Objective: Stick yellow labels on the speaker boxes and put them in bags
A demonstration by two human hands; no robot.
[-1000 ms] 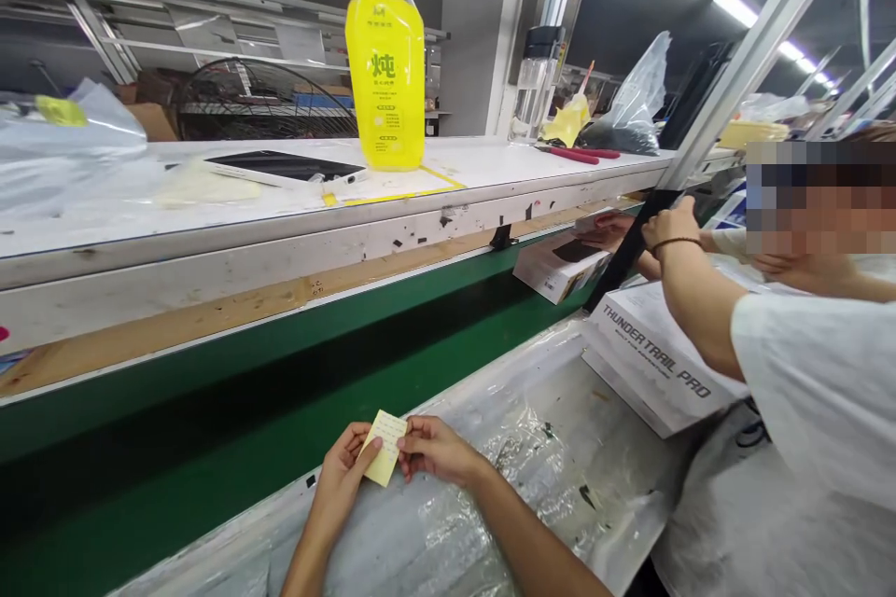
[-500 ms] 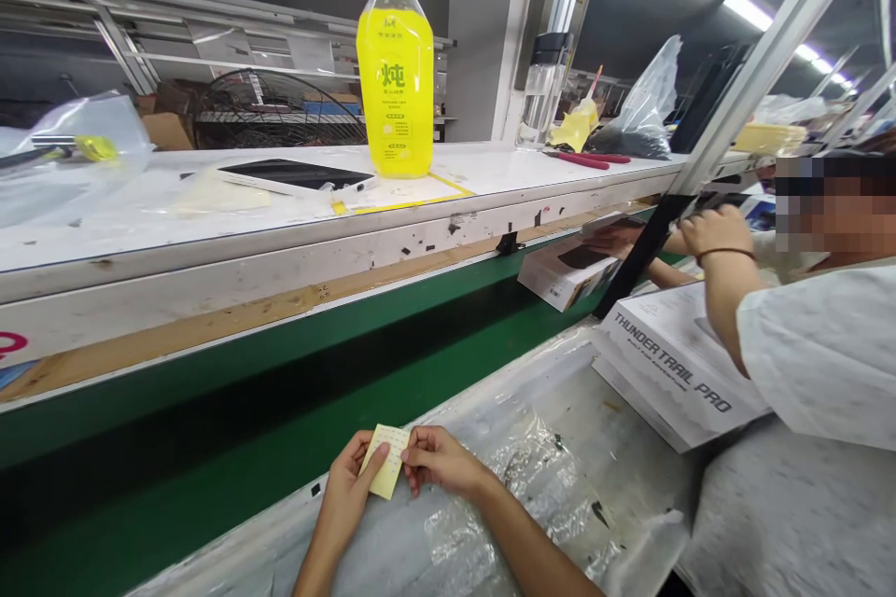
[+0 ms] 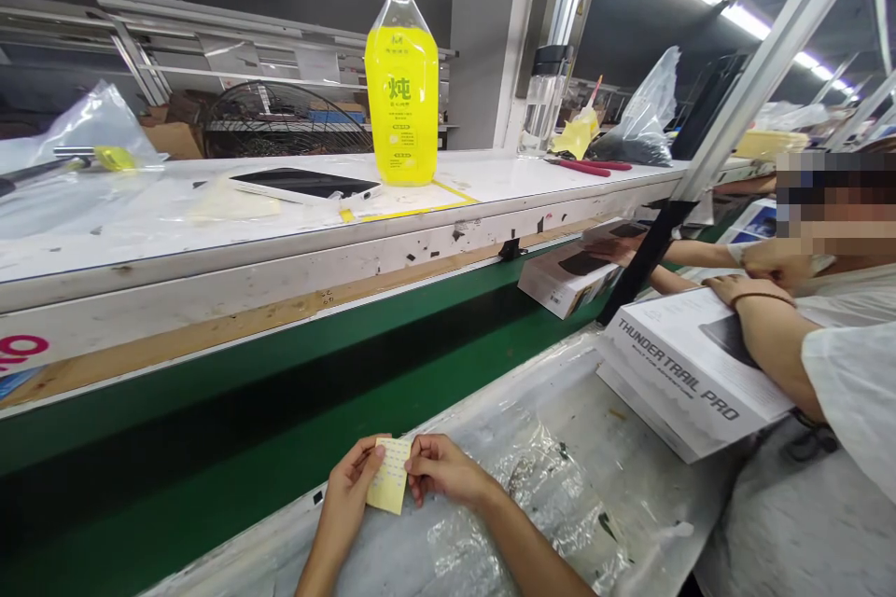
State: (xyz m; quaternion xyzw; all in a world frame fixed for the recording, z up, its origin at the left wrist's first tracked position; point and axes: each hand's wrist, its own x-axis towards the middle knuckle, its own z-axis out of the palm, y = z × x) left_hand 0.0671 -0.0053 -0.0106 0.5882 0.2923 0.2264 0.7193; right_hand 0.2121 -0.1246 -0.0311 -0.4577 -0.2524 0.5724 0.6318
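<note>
Between my hands is a small pale-yellow sheet of stickers (image 3: 389,478) with rows of tiny printed marks. My left hand (image 3: 352,480) pinches its upper left side, thumb on the front. At the right edge, the thumb and fingertips of my right hand (image 3: 444,471) are closed on the sheet; whether a single sticker is between them is too small to see. Both hands are above the plastic-covered work surface (image 3: 511,522), beside the green conveyor belt (image 3: 280,448).
A shelf (image 3: 294,229) runs above the belt, bearing a bottle of yellow liquid (image 3: 402,103), a phone (image 3: 304,184), a clear water bottle (image 3: 542,103) and red-handled pliers (image 3: 584,167). At right, a co-worker's arm (image 3: 777,326) rests on a white printed box (image 3: 686,373). Another box (image 3: 567,275) sits on the belt.
The sheet has turned slightly more upright between my hands and shows more of its marks. The co-worker's arm has lowered onto the white box. The view has tilted up slightly.
</note>
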